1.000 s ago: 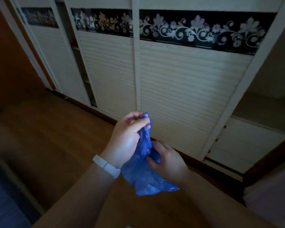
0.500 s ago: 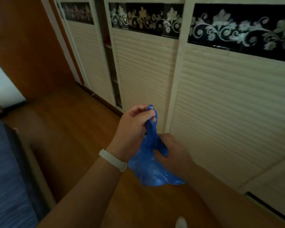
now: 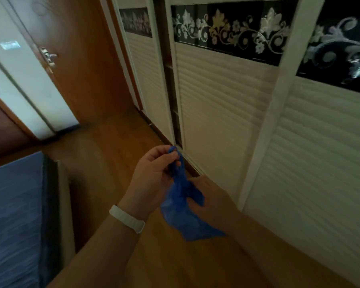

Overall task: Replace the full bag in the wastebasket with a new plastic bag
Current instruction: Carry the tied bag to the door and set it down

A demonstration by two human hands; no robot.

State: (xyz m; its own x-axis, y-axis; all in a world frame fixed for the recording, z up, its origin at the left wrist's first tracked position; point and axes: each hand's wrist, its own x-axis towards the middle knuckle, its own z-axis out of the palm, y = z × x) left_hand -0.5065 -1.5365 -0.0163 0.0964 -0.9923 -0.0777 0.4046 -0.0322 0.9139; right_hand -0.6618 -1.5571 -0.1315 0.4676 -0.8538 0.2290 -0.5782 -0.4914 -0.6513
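A crumpled blue plastic bag (image 3: 185, 217) hangs between both my hands in front of me. My left hand (image 3: 154, 179), with a white band on its wrist, pinches the bag's top end between thumb and fingers. My right hand (image 3: 212, 202) grips the bag lower down, its fingers partly hidden behind the plastic. No wastebasket is in view.
Cream louvred wardrobe doors (image 3: 222, 113) with a black floral band run along the right, one gap open. A wooden door (image 3: 79, 65) with a metal handle stands open at the back left. A blue bed (image 3: 13, 215) fills the lower left. Wooden floor (image 3: 112, 154) lies between.
My view has swung left along the wardrobe, bringing the door and the bed into sight. Both hands keep their hold on the blue bag, in much the same pose.
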